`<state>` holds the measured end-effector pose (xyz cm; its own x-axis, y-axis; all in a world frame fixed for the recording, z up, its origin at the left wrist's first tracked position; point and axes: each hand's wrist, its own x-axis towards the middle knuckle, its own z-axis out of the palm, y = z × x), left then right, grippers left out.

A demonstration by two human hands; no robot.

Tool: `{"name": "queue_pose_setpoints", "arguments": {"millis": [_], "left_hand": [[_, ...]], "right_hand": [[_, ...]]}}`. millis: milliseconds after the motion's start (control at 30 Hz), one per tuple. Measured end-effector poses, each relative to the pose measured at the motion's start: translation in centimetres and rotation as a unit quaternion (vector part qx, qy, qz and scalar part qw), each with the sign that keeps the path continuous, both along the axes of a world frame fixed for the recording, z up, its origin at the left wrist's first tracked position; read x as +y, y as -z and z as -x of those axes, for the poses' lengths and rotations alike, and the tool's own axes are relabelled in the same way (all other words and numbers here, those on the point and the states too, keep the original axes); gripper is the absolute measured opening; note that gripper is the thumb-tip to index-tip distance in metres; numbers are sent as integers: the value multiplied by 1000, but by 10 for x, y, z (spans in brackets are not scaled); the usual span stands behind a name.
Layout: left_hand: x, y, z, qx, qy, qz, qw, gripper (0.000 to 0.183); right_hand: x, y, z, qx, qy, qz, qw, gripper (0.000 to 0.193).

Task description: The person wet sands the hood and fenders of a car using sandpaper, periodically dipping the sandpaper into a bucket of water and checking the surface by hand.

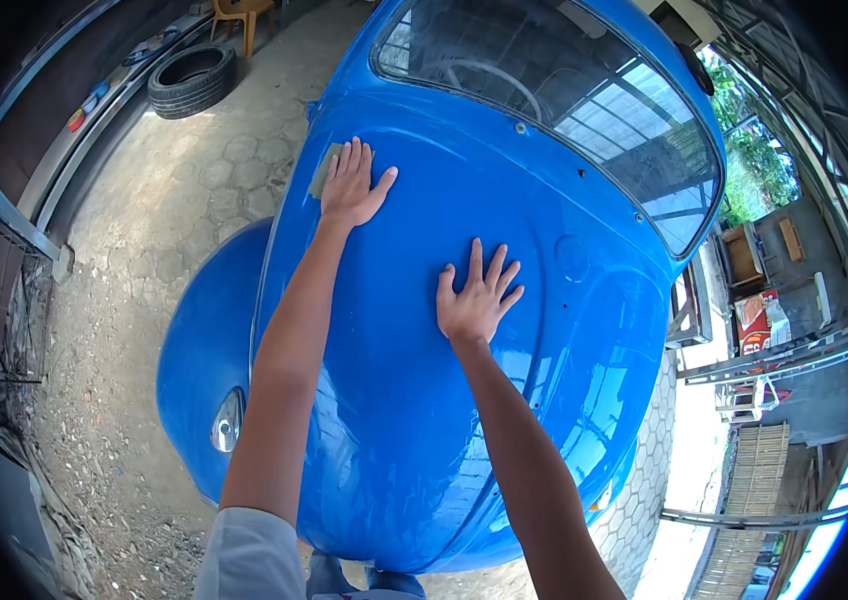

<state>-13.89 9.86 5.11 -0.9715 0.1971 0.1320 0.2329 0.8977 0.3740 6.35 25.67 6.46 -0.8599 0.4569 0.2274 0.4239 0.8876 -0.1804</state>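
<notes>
A blue car (399,350) fills most of the view, its curved hood (389,285) spread across the centre and down to 6 o'clock. The windshield (554,105) stretches around 1 o'clock, with a pale steering wheel visible behind the glass. A rounded blue fender (206,340) bulges out between 8 and 9 o'clock, beside the hood, and a slatted screen (754,490) stands at 4 o'clock, well apart from the car. The right hand (476,298) is palm-down on the hood just toward 3 o'clock from the centre, its fingers fanned wide and clasping nothing. The left hand (352,188) lies flat at 11 o'clock near the hood's edge, fingers straight and close together, thumb apart, none of them curled. A black tyre (192,92) lies on the paved ground between 10 and 11 o'clock, near an orange-brown chair (243,14) at 11 o'clock. The headlamp (228,420) sits in the fender at 8 o'clock. Smallest in view is a thin grey-green pad (321,178) at 11 o'clock, pinned between the left palm and the hood, partly covered by the hand.
</notes>
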Motion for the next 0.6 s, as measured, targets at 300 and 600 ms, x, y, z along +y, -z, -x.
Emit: {"name": "queue_pose_setpoints", "arguments": {"millis": [300,600], "left_hand": [[-22,38,-203,75,139,-79,984,79],[7,14,-39,70,52,-37,996,78]], "right_hand": [[27,2,2,20,21,-15,999,66],[6,1,2,12,9,1,1000,66]]}}
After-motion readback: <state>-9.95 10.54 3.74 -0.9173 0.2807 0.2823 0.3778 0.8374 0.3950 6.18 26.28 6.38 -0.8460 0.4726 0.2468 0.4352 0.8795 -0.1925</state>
